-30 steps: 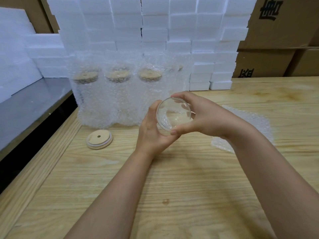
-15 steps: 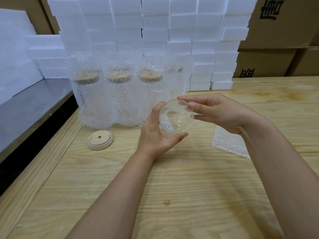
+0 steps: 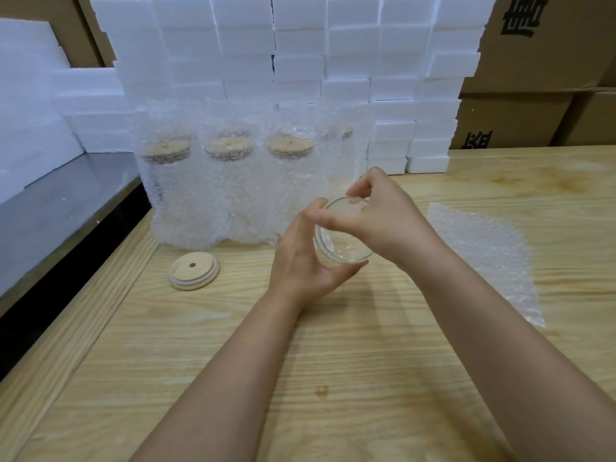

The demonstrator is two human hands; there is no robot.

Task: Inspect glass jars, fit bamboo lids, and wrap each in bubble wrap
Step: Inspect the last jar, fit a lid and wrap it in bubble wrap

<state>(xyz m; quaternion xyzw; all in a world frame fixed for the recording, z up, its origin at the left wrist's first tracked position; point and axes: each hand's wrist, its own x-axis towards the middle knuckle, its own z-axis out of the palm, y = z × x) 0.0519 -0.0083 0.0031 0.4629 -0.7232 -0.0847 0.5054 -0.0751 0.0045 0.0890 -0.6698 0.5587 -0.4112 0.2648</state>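
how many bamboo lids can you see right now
5: one loose lid on the table left of the hands, three on the wrapped jars, and a fourth partly visible behind. More may be hidden.

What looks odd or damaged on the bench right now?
Nothing stands out. The jar shows no visible crack in both hands; the lid lies flat left of it, the bubble wrap flat to the right.

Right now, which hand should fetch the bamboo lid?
Left, probably: the bamboo lid lies on the left hand's side. The right hand also grips the glass jar.
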